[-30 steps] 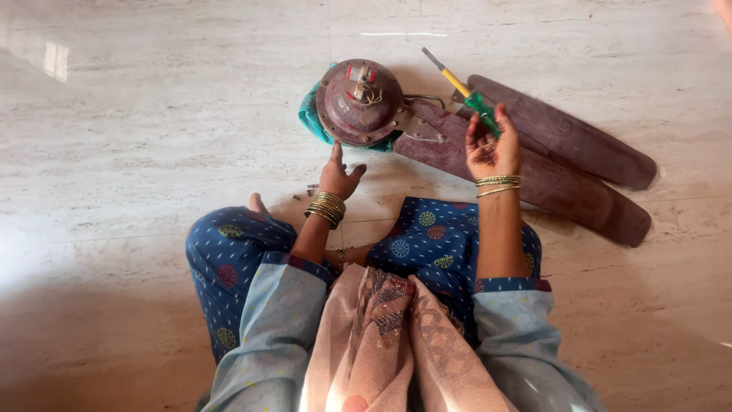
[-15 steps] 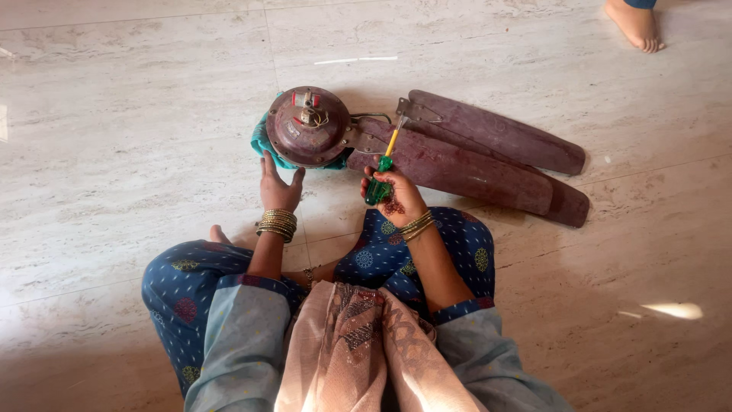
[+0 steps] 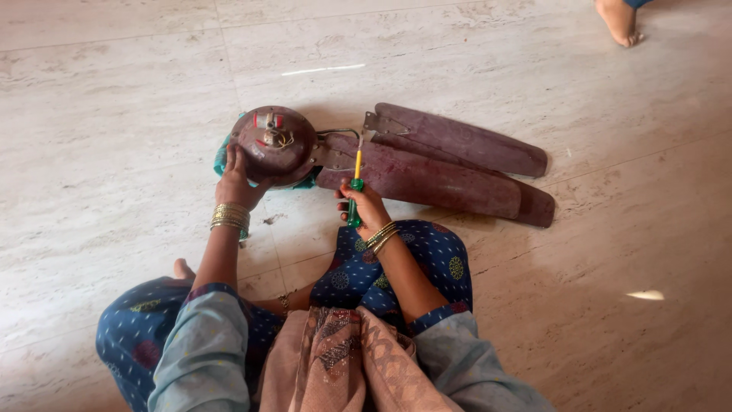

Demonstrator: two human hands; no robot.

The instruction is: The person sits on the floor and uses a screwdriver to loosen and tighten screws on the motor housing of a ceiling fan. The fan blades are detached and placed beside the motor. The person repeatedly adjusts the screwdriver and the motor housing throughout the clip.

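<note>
Right hand point(image 3: 367, 207) closed around a green-handled screwdriver point(image 3: 354, 191), yellow shaft pointing up and away to the blade bracket point(image 3: 335, 156) just beyond it. Left hand point(image 3: 235, 181) open, fingers spread on the near-left side of the fan motor point(image 3: 274, 143). Two brown blades point(image 3: 450, 164) extend right of the motor, on the floor point(image 3: 114, 114).

I see a round brown fan motor point(image 3: 274, 145) lying on the floor, and a green-and-yellow screwdriver point(image 3: 354, 191) standing up beside it.
</note>
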